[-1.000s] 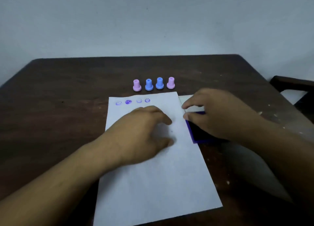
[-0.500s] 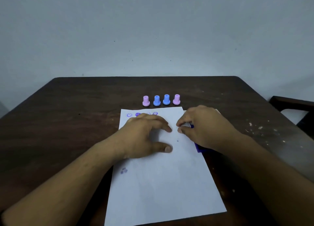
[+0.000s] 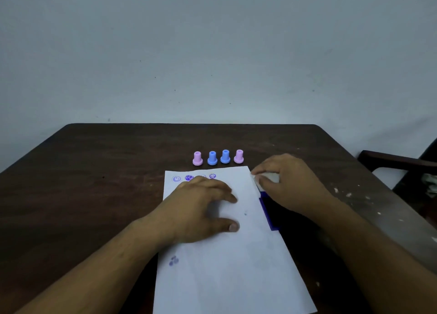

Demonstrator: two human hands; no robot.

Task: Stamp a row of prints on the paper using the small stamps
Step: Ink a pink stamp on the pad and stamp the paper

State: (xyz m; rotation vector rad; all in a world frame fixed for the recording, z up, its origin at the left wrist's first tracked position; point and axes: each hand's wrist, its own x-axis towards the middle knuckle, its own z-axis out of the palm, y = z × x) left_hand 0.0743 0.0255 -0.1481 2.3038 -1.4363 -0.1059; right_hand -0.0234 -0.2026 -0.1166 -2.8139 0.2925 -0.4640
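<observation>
A white sheet of paper (image 3: 227,266) lies on the dark wooden table (image 3: 94,183). A row of purple prints (image 3: 176,179) runs along its top edge, partly hidden by my fingers. Several small stamps stand in a line just beyond the paper: a pink stamp (image 3: 197,158), two blue stamps (image 3: 212,158) (image 3: 225,156), and another pink stamp (image 3: 239,156). My left hand (image 3: 201,207) rests flat on the paper, fingers spread. My right hand (image 3: 288,183) pinches the white lid (image 3: 272,178) of the purple ink pad (image 3: 268,214) beside the paper's right edge.
A purple smudge (image 3: 173,261) marks the paper's lower left. A dark chair arm (image 3: 397,160) stands at the right, past the table's edge. A plain pale wall rises behind the table. White flecks dot the table's right side.
The camera has tilted up, so the scene sits lower in view. My right hand has shifted to the ink pad's far end and taken hold of its white lid. My left hand stays on the paper.
</observation>
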